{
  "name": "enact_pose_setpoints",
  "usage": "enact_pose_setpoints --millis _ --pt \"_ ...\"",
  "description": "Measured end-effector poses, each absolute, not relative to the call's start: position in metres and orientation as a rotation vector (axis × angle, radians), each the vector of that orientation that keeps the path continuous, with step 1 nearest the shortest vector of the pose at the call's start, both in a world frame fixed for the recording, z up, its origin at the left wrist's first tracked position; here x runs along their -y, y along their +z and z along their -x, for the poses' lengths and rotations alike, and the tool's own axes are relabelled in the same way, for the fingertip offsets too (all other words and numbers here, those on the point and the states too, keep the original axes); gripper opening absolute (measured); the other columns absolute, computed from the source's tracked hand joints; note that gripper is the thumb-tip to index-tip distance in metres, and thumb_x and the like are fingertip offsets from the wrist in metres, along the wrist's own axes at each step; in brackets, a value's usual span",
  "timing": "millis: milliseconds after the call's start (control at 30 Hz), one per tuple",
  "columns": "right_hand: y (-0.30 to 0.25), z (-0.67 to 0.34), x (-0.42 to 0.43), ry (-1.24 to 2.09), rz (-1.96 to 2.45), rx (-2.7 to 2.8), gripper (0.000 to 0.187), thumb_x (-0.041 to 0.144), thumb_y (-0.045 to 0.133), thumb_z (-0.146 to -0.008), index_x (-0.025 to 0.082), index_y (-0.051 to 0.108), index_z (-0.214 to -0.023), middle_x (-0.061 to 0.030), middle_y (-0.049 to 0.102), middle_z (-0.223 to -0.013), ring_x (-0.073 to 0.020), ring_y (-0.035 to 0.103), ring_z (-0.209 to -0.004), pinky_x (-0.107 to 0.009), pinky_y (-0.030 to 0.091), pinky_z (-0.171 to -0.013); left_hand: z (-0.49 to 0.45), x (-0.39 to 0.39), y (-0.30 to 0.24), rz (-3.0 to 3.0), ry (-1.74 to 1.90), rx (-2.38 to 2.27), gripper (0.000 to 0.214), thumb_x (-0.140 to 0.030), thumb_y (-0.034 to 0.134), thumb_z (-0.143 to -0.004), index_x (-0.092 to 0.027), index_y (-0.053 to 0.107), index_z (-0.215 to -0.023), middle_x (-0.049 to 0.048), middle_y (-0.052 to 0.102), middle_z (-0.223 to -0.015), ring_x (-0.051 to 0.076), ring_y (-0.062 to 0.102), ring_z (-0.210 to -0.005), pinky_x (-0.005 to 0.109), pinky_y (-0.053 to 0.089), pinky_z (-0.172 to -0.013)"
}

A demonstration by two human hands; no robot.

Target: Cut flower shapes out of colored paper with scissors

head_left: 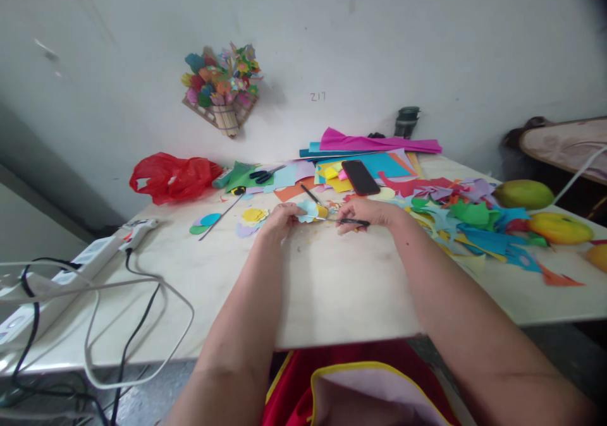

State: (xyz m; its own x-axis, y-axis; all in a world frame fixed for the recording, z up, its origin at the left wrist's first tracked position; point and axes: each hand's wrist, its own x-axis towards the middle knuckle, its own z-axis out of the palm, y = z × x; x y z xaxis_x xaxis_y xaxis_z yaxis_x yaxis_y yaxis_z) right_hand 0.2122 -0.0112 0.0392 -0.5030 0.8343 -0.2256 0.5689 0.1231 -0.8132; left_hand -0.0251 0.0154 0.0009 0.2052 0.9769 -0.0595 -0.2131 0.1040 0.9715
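Note:
Over the middle of the table, my left hand [283, 219] is closed on the edge of a light blue scalloped paper piece [307, 209]. My right hand [355, 211] grips a pair of scissors [353, 222] by the dark handles. Their thin blades point left and lie at the lower edge of the light blue paper. Just behind the hands rests a dark pen-like stick [310, 193]. To the left of my left hand are yellow scalloped paper pieces [254, 215] and pale lilac ones [247, 229]. Whether the blades are closed is too small to tell.
Coloured paper scraps [474, 214] and mangoes [559, 227] spread over the right side. A phone [361, 177] lies on paper sheets at the back. A red plastic bag [175, 178], second scissors [265, 174] and a power strip with cables [97, 252] are on the left.

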Motion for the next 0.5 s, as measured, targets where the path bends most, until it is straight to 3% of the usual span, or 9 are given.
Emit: enact_pose_setpoints --millis 500 --pt "0.042 -0.2101 0.0144 1.343 1.377 2.098 0.04 0.041 0.086 -0.052 0.015 0.067 -0.075 0.0027 0.063 -0.058 -0.0054 0.048 -0.041 -0.02 0.036 -0.041 0.0264 -0.0195 -0.0017 -1.074 1.153 -0.913 0.016 -0.012 0.07 -0.047 -0.014 0.053 -0.048 0.0016 0.057 -0.049 0.013 0.054 -0.047 0.027 0.046 -0.051"
